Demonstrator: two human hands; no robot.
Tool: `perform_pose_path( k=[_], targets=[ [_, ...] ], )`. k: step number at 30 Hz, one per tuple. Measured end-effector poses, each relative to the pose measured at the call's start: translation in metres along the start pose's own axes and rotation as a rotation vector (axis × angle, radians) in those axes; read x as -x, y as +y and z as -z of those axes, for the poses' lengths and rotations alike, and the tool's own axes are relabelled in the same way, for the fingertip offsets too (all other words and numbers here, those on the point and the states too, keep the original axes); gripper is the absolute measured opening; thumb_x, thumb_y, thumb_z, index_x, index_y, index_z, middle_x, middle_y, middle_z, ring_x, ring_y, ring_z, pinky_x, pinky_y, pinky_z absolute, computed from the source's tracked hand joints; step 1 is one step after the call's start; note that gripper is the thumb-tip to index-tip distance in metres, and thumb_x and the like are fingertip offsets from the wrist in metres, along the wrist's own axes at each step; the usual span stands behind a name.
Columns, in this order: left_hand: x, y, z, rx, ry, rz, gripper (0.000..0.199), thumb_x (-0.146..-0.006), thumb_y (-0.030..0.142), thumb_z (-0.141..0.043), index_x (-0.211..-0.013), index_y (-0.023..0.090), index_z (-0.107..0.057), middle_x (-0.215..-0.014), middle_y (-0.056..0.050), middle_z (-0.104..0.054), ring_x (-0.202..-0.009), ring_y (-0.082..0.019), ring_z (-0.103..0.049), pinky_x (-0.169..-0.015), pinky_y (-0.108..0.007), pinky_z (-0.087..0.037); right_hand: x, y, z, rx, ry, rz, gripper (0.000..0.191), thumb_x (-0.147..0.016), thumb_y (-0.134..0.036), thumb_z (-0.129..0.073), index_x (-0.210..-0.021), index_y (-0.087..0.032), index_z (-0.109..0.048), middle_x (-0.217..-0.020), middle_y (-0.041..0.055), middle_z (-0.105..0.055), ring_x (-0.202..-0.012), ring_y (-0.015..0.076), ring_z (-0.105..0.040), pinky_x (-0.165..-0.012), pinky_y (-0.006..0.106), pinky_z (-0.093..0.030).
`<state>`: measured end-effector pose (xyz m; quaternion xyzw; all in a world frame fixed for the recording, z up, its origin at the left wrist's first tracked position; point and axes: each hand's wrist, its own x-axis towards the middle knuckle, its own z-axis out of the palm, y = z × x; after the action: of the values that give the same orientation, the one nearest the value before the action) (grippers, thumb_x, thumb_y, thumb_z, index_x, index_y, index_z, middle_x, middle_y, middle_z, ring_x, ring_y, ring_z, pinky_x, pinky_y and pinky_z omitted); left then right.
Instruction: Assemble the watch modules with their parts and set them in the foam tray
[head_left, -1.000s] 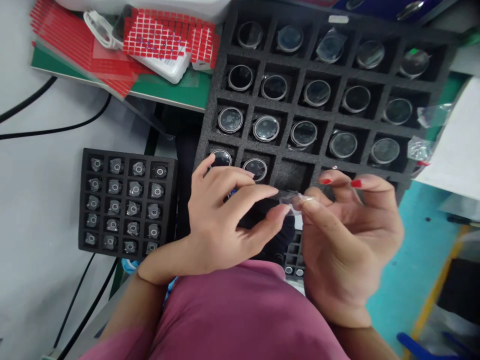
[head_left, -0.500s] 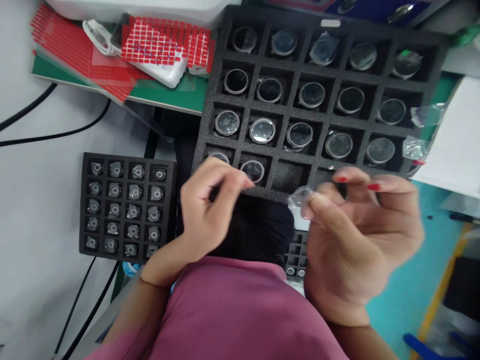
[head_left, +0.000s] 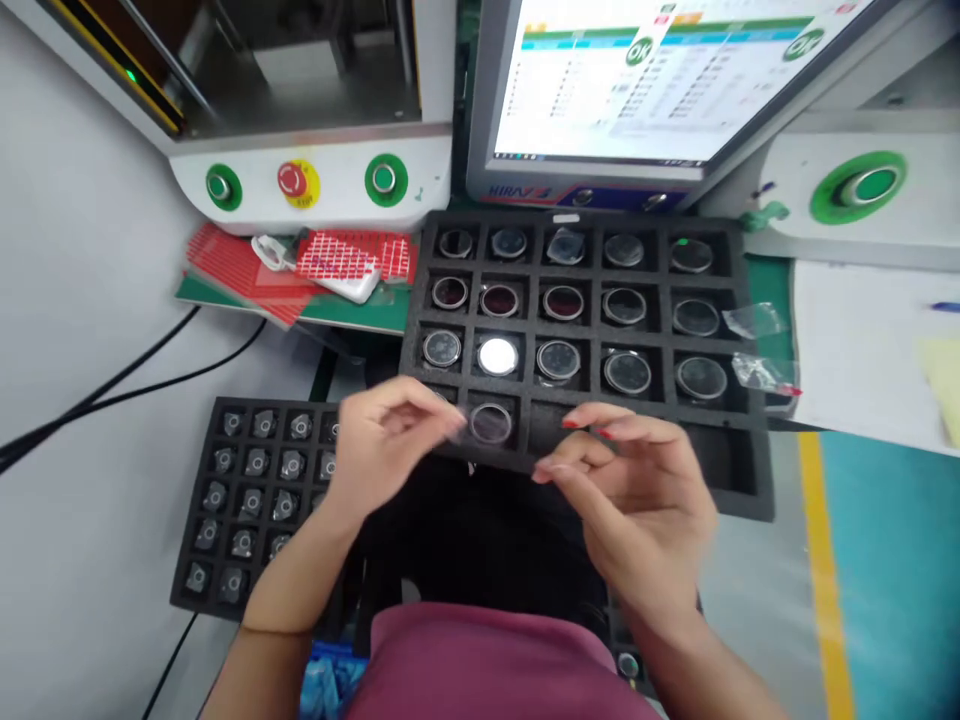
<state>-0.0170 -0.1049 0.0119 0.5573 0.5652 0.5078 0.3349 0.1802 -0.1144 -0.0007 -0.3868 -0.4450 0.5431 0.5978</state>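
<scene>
One left grip (head_left: pixel 456 422) pinched on clear film (head_left: pixel 460 434), right grip (head_left: pixel 541 470) pinched together

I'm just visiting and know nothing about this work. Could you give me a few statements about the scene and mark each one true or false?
1. A red button sits between two green buttons. True.
2. The two hands are clasped together. False: the left hand and the right hand are apart.
3. One round disc in the large foam tray looks bright white. True.
4. The tray of small parts lies to the right of the large foam tray. False: the tray of small parts is on the left.
5. The screen is dark. False: the screen is lit and shows green OK marks.
</scene>
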Motion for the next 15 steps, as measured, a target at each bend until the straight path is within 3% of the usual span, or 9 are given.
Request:
perform_pose_path(
  k=[2, 3, 4, 5, 6, 8, 11, 15],
  targets=[
    [-0.028, -0.016, 0.014, -0.349, 0.273, -0.287, 0.011, -0.087, 0.015, -0.072, -0.077, 0.02, -0.073, -0.076, -0.001, -0.078, -0.072, -0.015, -0.074, -0.069, -0.026, -0.059, -0.003, 0.001, 0.005, 0.001, 0.072, 0.034, 0.034, -0.08, 0.001, -0.073, -0.102, -0.023, -0.063, -0.102, -0.0019, -0.068, -0.062, 0.0063, -0.068, -0.064, 0.022, -0.063],
    [-0.044, -0.027, 0.02, -0.526, 0.327, -0.433, 0.011, -0.09, 0.018, -0.069, -0.079, 0.019, -0.073, -0.082, -0.004, -0.079, -0.079, -0.018, -0.075, -0.078, -0.031, -0.06, -0.004, 0.002, 0.007, 0.005, 0.099, 0.042, 0.032, -0.081, -0.001, -0.073, -0.102, -0.023, -0.063, -0.101, -0.0016, -0.069, -0.063, 0.0065, -0.068, -0.064, 0.022, -0.063],
    [-0.06, -0.038, 0.025, -0.693, 0.283, -0.524, 0.015, -0.093, 0.019, -0.064, -0.081, 0.019, -0.072, -0.088, -0.007, -0.08, -0.086, -0.021, -0.076, -0.084, -0.036, -0.06, -0.004, 0.002, 0.009, 0.009, 0.112, 0.04, 0.031, -0.082, -0.002, -0.073, -0.102, -0.023, -0.063, -0.101, -0.0011, -0.069, -0.063, 0.0068, -0.068, -0.063, 0.022, -0.062],
    [-0.075, -0.048, 0.029, -0.845, 0.151, -0.549, 0.02, -0.096, 0.019, -0.058, -0.082, 0.019, -0.072, -0.094, -0.01, -0.081, -0.092, -0.023, -0.076, -0.09, -0.04, -0.06, -0.004, 0.003, 0.011, 0.009, 0.115, 0.032, 0.029, -0.083, -0.004, -0.072, -0.102, -0.023, -0.063, -0.1, -0.0009, -0.069, -0.063, 0.007, -0.067, -0.062, 0.022, -0.062],
    [-0.088, -0.058, 0.031, -0.953, 0.002, -0.54, 0.023, -0.098, 0.017, -0.054, -0.083, 0.018, -0.071, -0.097, -0.012, -0.081, -0.095, -0.025, -0.077, -0.095, -0.043, -0.059, -0.004, 0.004, 0.012, 0.008, 0.113, 0.023, 0.027, -0.084, -0.005, -0.072, -0.102, -0.023, -0.063, -0.1, -0.0007, -0.07, -0.062, 0.0071, -0.067, -0.061, 0.022, -0.061],
    [-0.105, -0.072, 0.033, -1.039, -0.186, -0.5, 0.024, -0.097, 0.013, -0.052, -0.084, 0.017, -0.071, -0.095, -0.012, -0.081, -0.093, -0.026, -0.077, -0.093, -0.044, -0.06, -0.003, 0.006, 0.015, 0.011, 0.117, 0.008, 0.026, -0.084, -0.005, -0.072, -0.101, -0.023, -0.062, -0.099, -0.0005, -0.07, -0.061, 0.007, -0.067, -0.061, 0.022, -0.06],
    [-0.108, -0.08, 0.03, -1.06, -0.292, -0.439, 0.019, -0.096, 0.012, -0.054, -0.089, 0.017, -0.071, -0.097, -0.012, -0.081, -0.091, -0.027, -0.078, -0.087, -0.042, -0.063, -0.004, 0.009, 0.022, 0.018, 0.133, 0.009, 0.027, -0.084, -0.005, -0.073, -0.101, -0.023, -0.062, -0.098, -0.0008, -0.07, -0.061, 0.0067, -0.067, -0.061, 0.021, -0.06],
    [-0.096, -0.074, 0.027, -1.064, -0.365, -0.356, 0.025, -0.102, 0.02, -0.05, -0.116, 0.015, -0.07, -0.12, -0.016, -0.078, -0.112, -0.028, -0.075, -0.109, -0.048, -0.055, -0.006, 0.009, 0.029, 0.023, 0.126, 0.01, 0.029, -0.084, -0.004, -0.073, -0.103, -0.023, -0.062, -0.1, -0.0004, -0.07, -0.062, 0.0071, -0.066, -0.061, 0.022, -0.06]
  ],
)
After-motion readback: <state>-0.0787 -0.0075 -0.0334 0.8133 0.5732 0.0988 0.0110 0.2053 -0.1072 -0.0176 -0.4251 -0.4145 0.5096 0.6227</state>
